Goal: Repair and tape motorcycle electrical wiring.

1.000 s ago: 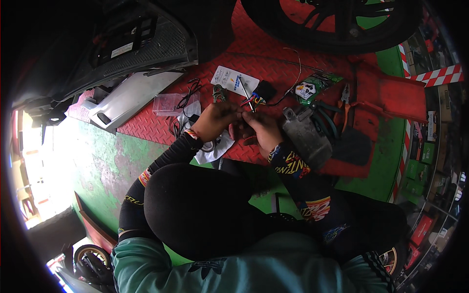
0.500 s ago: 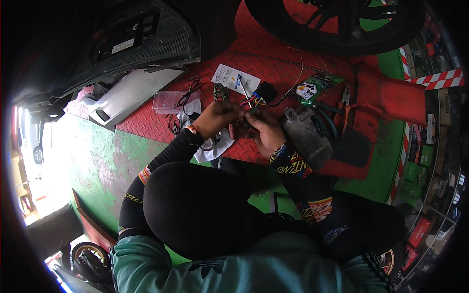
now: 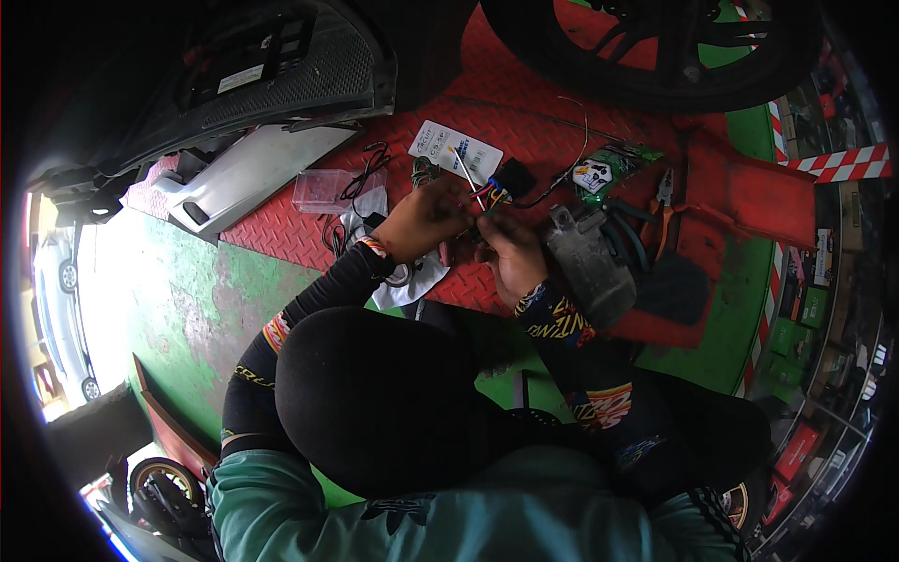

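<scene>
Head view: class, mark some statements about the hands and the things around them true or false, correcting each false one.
1. The left hand and right hand are close together near the coloured wires. True.
2. The black block is to the left of the left hand. False: it is to its right.
3. The orange-handled pliers lie right of the grey boxy part. True.
4. The right hand holds the clear plastic box. False: neither hand touches it.
5. The white card lies over the red patterned platform. True.
</scene>
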A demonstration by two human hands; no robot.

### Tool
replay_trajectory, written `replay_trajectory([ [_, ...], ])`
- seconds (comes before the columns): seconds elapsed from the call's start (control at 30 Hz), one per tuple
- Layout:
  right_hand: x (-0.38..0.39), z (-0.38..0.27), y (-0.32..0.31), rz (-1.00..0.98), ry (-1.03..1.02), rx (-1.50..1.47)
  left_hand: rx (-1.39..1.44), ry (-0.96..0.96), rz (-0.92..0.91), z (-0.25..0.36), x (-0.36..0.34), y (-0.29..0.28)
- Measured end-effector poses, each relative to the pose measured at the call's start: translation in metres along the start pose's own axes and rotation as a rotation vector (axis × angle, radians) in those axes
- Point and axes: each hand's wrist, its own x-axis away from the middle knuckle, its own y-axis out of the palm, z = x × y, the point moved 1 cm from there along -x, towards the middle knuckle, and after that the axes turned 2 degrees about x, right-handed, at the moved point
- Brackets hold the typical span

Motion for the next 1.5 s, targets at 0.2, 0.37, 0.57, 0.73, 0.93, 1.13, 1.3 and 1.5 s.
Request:
replay_trajectory([
  [0.2,0.0,-0.001,0.002,0.055,-0.003,-0.065,-0.193,0.054,-0.037,0.007,0.002,-0.004],
  [0.37,-0.004,0.001,-0.005,0.01,-0.016,-0.062,-0.171,0.046,-0.086,0.013,0.003,-0.001],
  [0.57,0.001,-0.001,0.0,0.025,0.034,-0.094,-0.262,0.176,-0.065,0.009,0.001,0.0],
  [0.73,0.002,0.001,-0.002,0.098,0.007,0.042,-0.505,0.432,-0.02,0.01,-0.004,0.0],
  [0.93,0.015,-0.002,0.021,0.111,-0.067,0.254,-0.656,0.537,0.103,0.001,-0.003,0.0],
  [1.13,0.01,0.0,0.017,0.105,-0.059,0.284,-0.381,0.332,0.105,0.002,0.002,0.002],
  [1.3,0.007,-0.02,0.015,0.042,0.138,0.275,-0.227,0.284,0.114,0.01,0.004,0.008],
  [1.5,0.005,-0.031,0.015,0.056,0.256,0.359,-0.283,0.274,0.13,0.001,0.002,0.005],
])
